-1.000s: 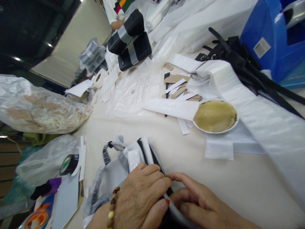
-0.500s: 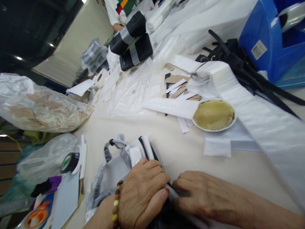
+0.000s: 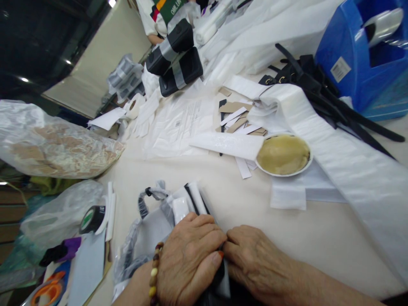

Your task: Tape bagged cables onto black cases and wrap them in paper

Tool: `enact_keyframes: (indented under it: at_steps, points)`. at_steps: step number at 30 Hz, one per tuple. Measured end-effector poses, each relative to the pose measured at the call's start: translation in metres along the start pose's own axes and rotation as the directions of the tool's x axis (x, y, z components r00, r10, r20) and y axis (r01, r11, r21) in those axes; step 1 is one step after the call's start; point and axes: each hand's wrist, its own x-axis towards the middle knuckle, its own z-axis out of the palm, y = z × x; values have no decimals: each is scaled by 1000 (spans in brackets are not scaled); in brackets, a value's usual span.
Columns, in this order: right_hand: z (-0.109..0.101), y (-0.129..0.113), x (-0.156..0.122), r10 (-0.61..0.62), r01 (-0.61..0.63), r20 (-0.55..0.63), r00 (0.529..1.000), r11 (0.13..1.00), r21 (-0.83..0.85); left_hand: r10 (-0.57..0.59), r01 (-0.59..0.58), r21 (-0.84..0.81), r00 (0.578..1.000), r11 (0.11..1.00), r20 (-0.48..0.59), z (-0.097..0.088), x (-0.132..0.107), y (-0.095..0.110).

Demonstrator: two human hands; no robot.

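A bag with a wrapped strap and clear plastic over it [image 3: 153, 231] lies on the pale table at the bottom middle. Across its right side rests my left hand [image 3: 191, 259], a bead bracelet on the wrist, fingers bent over the edge and thumb pressed down. My right hand [image 3: 258, 261] touches the left fingertips, its fingers curled in at the bag's right edge. The fingertips of the right hand are hidden. Below both hands the bag shows black, with part of it cut off by the frame.
Right of centre are a tape roll [image 3: 283, 155], card strips [image 3: 237, 119] and a long white plastic sleeve [image 3: 338, 170]. Black straps [image 3: 318, 89] lie by a blue bin [image 3: 341, 46]. Black wrapped cases [image 3: 181, 70] stand at the back, near another person's arm. Scissors [image 3: 47, 291] lie lower left.
My right hand has moved slightly left and up, closing against my left fingers. The left hand stays on the bag. The view has shifted a little.
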Motion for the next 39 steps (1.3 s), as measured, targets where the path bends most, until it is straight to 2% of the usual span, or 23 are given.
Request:
enact_keyframes:
  at_steps: [4,6,9,13,15,19,24,29,31,34,36,39]
  points:
    - [7,-10,-1,213,-207,-14,977,963,173,-11,11,-7,1000,1000,-12,-1,-1,-2]
    - [9,-10,-2,273,-258,-10,962,920,294,-12,12,-16,1000,1000,-14,-1,-1,-3]
    - [6,-7,-4,247,-222,16,969,840,496,-7,6,-27,1000,1000,-22,2,-1,-5]
    - [2,-2,-5,115,-120,47,992,784,608,-2,-1,-37,998,999,-62,10,0,-10]
    - [4,-2,-3,152,-151,54,987,750,644,3,-5,-34,998,999,-61,13,0,-12]
    - [9,-3,-1,303,-286,85,949,721,631,-15,13,-30,999,999,-37,12,0,-15]
    - [6,-9,4,393,-398,152,907,681,615,-7,5,-44,998,999,-55,9,0,-16]
    - [0,-8,5,328,-333,135,935,680,653,-5,7,24,996,1000,-83,15,2,-15]
    - [-5,-4,2,301,-320,142,943,705,633,-15,21,73,997,997,-76,16,4,-14]
    - [-12,3,-2,320,-355,156,935,811,466,-44,57,187,997,981,-71,12,6,-10]
    - [-13,6,-2,327,-344,109,939,864,368,-81,98,274,994,957,-71,8,7,-8]
    - [-8,8,3,345,-315,-18,938,874,370,-141,172,402,984,899,-106,7,7,-6]
